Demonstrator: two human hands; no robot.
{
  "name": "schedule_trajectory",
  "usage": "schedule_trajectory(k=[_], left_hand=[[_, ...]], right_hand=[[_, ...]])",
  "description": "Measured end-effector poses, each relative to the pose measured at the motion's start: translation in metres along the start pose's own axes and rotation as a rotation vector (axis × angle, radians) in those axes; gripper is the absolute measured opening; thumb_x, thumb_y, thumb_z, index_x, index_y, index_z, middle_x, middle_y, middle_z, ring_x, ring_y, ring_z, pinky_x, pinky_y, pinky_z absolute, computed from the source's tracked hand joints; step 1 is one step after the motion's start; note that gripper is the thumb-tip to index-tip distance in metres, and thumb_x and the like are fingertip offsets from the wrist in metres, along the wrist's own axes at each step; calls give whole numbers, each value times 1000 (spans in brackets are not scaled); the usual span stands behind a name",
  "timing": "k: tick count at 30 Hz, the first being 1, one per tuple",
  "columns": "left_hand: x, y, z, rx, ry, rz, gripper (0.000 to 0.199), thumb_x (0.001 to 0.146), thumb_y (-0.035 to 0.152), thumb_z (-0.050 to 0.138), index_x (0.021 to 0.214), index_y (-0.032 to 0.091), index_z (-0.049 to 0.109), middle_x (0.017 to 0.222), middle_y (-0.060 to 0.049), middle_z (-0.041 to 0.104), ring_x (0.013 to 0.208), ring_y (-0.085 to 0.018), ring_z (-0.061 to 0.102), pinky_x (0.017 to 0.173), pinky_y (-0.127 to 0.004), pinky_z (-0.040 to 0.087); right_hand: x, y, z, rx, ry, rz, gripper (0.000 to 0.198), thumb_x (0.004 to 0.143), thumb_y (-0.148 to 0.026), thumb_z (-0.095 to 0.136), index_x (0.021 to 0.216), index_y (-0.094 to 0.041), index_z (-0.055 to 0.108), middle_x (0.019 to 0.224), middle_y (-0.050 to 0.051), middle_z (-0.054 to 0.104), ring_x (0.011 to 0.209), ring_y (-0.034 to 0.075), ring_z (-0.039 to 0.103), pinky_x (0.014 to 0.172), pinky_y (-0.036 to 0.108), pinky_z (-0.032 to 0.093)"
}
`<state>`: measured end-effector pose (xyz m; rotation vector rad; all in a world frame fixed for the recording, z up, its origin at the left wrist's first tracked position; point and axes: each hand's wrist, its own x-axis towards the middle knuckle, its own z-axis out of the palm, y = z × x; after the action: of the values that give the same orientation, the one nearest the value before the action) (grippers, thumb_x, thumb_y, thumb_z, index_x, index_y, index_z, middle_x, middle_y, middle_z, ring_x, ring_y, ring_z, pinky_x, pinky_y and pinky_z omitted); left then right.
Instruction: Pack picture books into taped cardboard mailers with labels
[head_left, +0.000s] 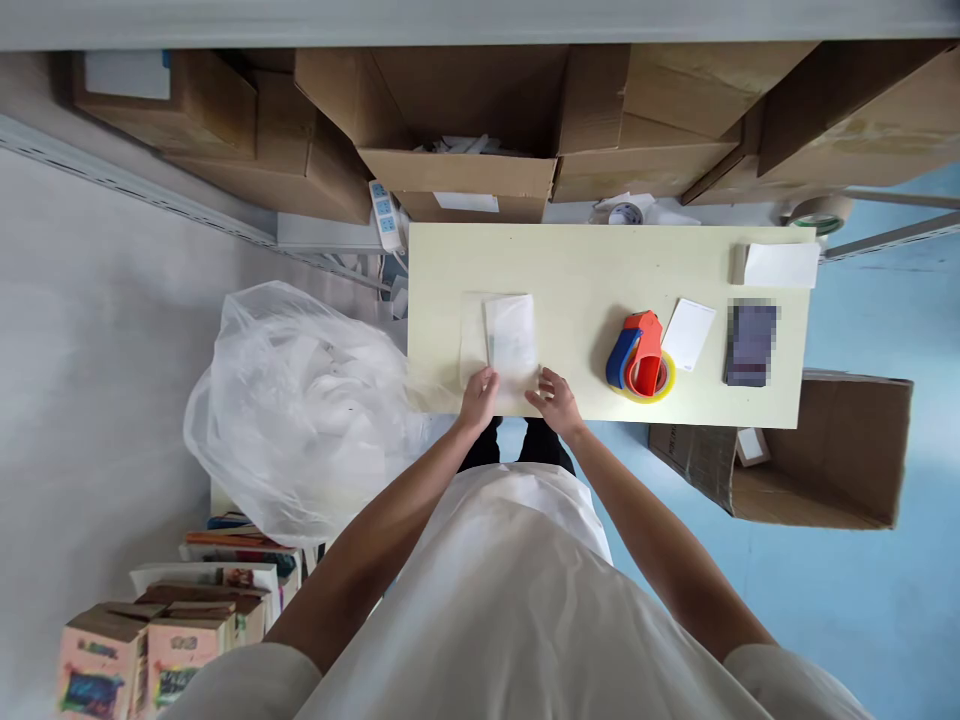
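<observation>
A clear plastic bag [472, 335] lies flat on the pale yellow tabletop, with a white folded packet [512, 325] on or inside it; I cannot tell which. My left hand [478, 398] is closed on the bag's near left edge, thumb and fingers pinched together. At the near right corner of the bag is my right hand [556, 400], its fingers curved and apart, with no firm hold visible. To the right of that hand sits a red and blue tape dispenser [643, 358] with a roll of clear tape.
A white card [688, 334], a pixelated dark object [752, 345] and a white stack [780, 265] lie on the table's right. Cardboard boxes [465, 175] line the back. A big translucent bag [300, 420] bulges at left, above books [180, 640]. An open carton [825, 450] stands at right.
</observation>
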<state>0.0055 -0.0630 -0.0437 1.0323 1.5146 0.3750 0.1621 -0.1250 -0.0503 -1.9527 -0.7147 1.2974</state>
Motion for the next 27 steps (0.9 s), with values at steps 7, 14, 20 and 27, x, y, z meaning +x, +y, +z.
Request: schedule_trajectory(k=[7, 14, 20, 27], left_hand=[[-13, 6, 27, -111, -124, 45, 50, 85, 45, 52, 126, 17, 49, 133, -15, 50, 125, -27, 46, 102, -41, 39], [-20, 30, 53, -272, -277, 141, 45, 88, 53, 43, 104, 14, 59, 101, -12, 67, 99, -23, 62, 83, -35, 50], [-9, 15, 13, -83, -62, -2, 40, 86, 54, 46, 94, 17, 61, 96, -9, 66, 98, -22, 62, 83, -33, 48], [-28, -9, 3, -7, -74, -227, 58, 81, 53, 53, 129, 22, 46, 132, -13, 51, 124, -27, 47, 94, -35, 41]], right_hand=[[-8, -15, -10, 346, -102, 136, 45, 63, -35, 67, 103, -16, 61, 89, 4, 63, 74, 16, 59, 69, 33, 49], [-15, -25, -6, 64, -59, -20, 47, 66, -28, 65, 111, -21, 55, 102, 5, 58, 68, 13, 57, 63, 31, 51], [-8, -15, 25, -166, -136, -96, 52, 64, -28, 69, 114, -21, 58, 114, 12, 54, 90, 22, 60, 75, 39, 54], [-18, -1, -11, -188, -32, 125, 64, 70, -35, 64, 130, -26, 46, 118, 9, 53, 80, 17, 63, 78, 39, 53]])
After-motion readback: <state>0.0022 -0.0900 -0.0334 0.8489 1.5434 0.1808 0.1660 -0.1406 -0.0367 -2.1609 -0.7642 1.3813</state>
